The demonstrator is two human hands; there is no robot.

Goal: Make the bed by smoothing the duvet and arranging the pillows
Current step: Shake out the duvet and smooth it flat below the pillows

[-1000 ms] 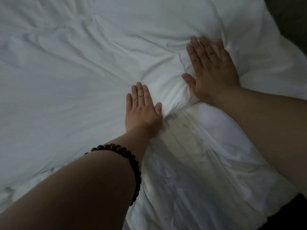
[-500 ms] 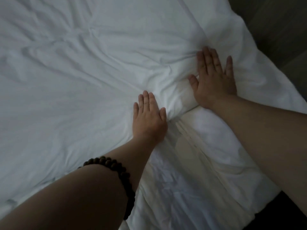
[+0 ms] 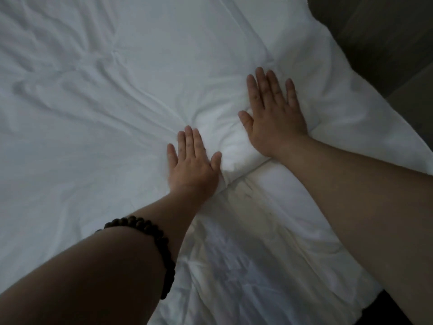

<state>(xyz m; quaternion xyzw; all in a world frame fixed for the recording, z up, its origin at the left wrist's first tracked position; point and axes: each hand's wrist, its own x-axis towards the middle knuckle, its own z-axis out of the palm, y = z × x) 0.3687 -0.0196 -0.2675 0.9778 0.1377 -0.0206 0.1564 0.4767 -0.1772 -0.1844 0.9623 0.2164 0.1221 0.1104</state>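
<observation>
left hand [image 3: 193, 165]: lies flat, palm down, on the duvet [image 3: 140, 95]. fingers are straight and close together, and the thumb is spread toward the right. it grips nothing; the palm presses the cloth.

right hand [image 3: 274, 116]: lies flat, palm down, on the duvet, farther from the camera than the left hand and to its right. fingers are straight and slightly spread, and the thumb is spread toward the left. it grips nothing; the palm presses the cloth.

duvet: white. it covers the upper and left parts of the view. its near edge is a thick fold [image 3: 236, 158] that runs diagonally from the left wrist up to the right wrist. the heel of each hand sits at this edge. the fold bulges between the two hands. creases run from the bulge toward the upper left, where long wrinkles cross the cloth. at the right, the duvet reaches the side of the bed.

lower layer [image 3: 257, 249]: white, wrinkled cloth with a faint yellowish cast. it lies below the fold, nearer the camera, under both forearms. whether it is a sheet or a pillow cannot be told.

bracelet [image 3: 152, 231]: dark beads around the left forearm, well back from the wrist.

dark surface [image 3: 379, 43]: upper right corner, beyond the bed. too dim to identify.
</observation>
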